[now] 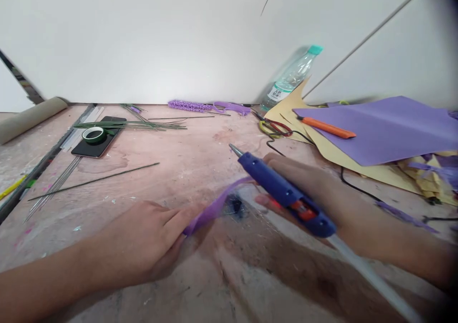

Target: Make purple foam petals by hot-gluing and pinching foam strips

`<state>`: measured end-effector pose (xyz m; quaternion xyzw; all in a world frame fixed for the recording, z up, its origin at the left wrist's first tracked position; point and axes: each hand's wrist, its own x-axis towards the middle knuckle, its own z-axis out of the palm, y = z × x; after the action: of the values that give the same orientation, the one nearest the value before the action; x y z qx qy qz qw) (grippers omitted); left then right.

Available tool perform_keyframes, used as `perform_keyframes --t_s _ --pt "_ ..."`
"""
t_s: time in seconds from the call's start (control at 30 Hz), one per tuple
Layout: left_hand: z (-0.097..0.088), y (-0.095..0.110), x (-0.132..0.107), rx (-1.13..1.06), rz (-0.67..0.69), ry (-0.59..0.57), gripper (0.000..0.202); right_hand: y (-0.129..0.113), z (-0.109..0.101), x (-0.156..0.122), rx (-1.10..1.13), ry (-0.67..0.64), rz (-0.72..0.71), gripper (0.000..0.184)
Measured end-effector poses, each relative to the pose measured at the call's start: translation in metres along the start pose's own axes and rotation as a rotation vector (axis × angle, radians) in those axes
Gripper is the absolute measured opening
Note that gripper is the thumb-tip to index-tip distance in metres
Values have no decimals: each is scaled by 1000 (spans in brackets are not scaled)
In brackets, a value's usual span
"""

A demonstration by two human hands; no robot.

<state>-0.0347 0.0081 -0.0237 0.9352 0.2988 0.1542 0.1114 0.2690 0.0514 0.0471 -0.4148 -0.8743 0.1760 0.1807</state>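
Note:
My right hand (315,189) is closed around a blue glue gun (282,192) with an orange trigger and a white glue stick at its back. The metal nozzle points up and left, away from me. My left hand (150,239) lies on the wooden table (186,165), its fingers pinched on one end of a purple paper strip (214,208). The strip runs up and right to the fingers of my right hand under the gun. A small dark object lies on the table just below the strip.
A phone (98,144) with a green tape roll (93,134) on it lies at the back left, with green wire stems (136,124) beside it. Purple (386,127) and yellow paper sheets, an orange knife (327,127), scissors (274,126) and a water bottle (291,77) sit at the back right. A black cord crosses the table.

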Motion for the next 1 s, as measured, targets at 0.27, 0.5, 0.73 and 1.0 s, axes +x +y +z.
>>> perform_keyframes --t_s 0.27,0.5,0.73,1.0 --pt "-8 3 1 -92 -19 -59 55 13 38 10 183 -145 -105 5" --pt "-10 3 3 61 32 -48 62 6 58 37 276 -81 -267 6" --pt "-9 -4 1 37 -54 -46 36 25 68 56 216 -37 -349 10" --pt "-14 -14 5 -313 -224 114 32 23 63 46 227 84 -388 9"
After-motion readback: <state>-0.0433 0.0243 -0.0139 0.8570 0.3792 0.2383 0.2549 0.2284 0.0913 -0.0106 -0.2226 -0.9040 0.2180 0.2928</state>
